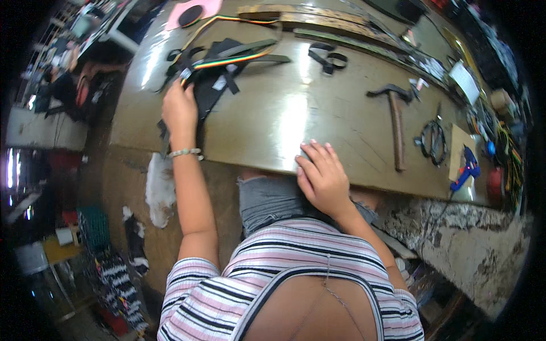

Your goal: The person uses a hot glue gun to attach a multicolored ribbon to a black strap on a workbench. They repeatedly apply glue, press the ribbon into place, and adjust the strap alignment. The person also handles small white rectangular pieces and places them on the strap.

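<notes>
At the table's left side, my left hand (181, 111) is closed, its fingertips on a striped strap (230, 60) in green, yellow, red and white. The fingers are partly hidden by the hand's own back. Beneath and beside it lies a black fabric piece (211, 98) with dark straps and small white labels, one end reaching toward the table's near edge. My right hand (323, 179) rests at the near edge, palm down with fingers stretched out, holding nothing. Farther off, a looped black strap (328, 58) lies by itself on the table.
To the right on the table (256, 125) lie a hammer (396, 128), black-handled scissors (433, 142) and a blue glue gun (467, 169). Long wooden strips (341, 25) run along the far side. A pink sheet (207, 8) bears a black disc. A cat (159, 190) lies on the floor at left.
</notes>
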